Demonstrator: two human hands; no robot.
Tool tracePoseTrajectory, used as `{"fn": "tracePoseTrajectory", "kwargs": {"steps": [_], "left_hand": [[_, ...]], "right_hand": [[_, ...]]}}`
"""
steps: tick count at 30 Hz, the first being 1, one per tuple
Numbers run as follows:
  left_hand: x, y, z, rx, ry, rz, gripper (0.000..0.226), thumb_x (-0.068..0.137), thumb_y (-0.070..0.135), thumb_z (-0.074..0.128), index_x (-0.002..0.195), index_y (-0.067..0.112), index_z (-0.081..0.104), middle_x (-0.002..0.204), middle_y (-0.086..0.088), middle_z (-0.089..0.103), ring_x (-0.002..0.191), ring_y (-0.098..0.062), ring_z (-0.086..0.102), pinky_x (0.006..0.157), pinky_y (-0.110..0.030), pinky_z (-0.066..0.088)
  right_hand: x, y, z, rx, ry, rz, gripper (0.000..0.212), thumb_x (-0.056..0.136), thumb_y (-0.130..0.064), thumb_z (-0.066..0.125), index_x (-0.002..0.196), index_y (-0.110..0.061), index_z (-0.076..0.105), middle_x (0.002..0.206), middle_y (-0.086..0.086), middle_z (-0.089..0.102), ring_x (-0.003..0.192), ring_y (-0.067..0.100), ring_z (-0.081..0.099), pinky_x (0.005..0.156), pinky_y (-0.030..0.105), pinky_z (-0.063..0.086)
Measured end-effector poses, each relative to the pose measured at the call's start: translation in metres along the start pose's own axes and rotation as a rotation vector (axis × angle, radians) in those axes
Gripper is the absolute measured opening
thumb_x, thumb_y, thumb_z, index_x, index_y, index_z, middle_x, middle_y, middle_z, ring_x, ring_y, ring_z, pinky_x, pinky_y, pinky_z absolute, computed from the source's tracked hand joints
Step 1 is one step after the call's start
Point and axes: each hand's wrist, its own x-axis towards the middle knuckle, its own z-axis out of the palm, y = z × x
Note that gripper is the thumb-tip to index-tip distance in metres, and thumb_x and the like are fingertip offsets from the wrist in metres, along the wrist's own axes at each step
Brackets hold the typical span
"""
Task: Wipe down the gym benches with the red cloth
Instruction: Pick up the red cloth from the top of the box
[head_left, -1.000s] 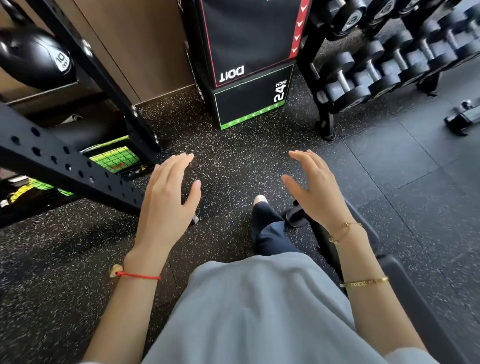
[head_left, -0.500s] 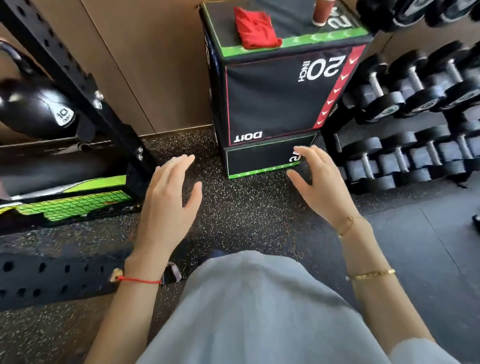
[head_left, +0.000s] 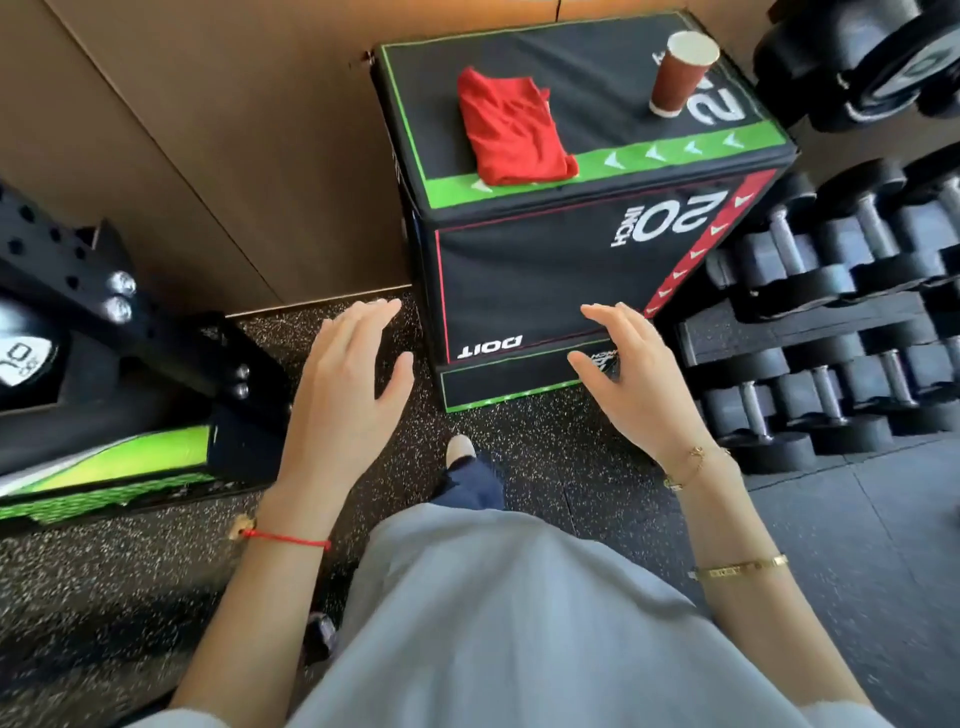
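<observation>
Head view looks down on a black plyo box (head_left: 530, 270) standing against a brown wall panel (head_left: 218, 156). On top of the box, toward its left front edge, lies the folded red cloth (head_left: 511, 132), partly over the green stripe. A brown paper cup (head_left: 679, 73) stands upright on the box's top, to the right of the cloth and well apart from it. Both hands hover low in front of the box, holding nothing. Fingers of the left hand (head_left: 345, 384) are straight and slightly spread, off the box's left corner. Those of the right hand (head_left: 631, 379) are loosely spread before its lower front. Right of the box, dumbbells (head_left: 831, 291) sit on a rack.
</observation>
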Motion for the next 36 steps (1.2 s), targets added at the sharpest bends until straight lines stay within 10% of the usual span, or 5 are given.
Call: {"fn": "tracePoseTrajectory", "kwargs": {"steps": [14,36], "left_hand": [[0.231,-0.027,0.035,0.023,0.016,0.026,0.043,0.096,0.02,0.055,0.138,0.014,0.05,0.142,-0.004,0.051,0.141,-0.021,0.038,0.122,-0.04,0.022],[0.32,-0.039,0.148,0.124,0.021,-0.21,0.041,0.095,0.015,0.053,0.135,0.007,0.053,0.142,-0.01,0.05,0.14,-0.031,0.036,0.117,-0.046,0.03]], "right_hand": [[0.22,-0.001,0.007,0.108,0.061,0.005,0.044,0.092,-0.024,0.061,0.134,-0.014,0.05,0.134,0.0,0.053,0.133,0.018,0.042,0.113,0.03,0.031],[0.403,0.046,0.041,-0.092,-0.186,0.066,0.086,0.084,-0.046,0.065,0.148,-0.007,0.023,0.145,0.015,0.04,0.123,0.037,0.038,0.103,0.04,0.03]]}}
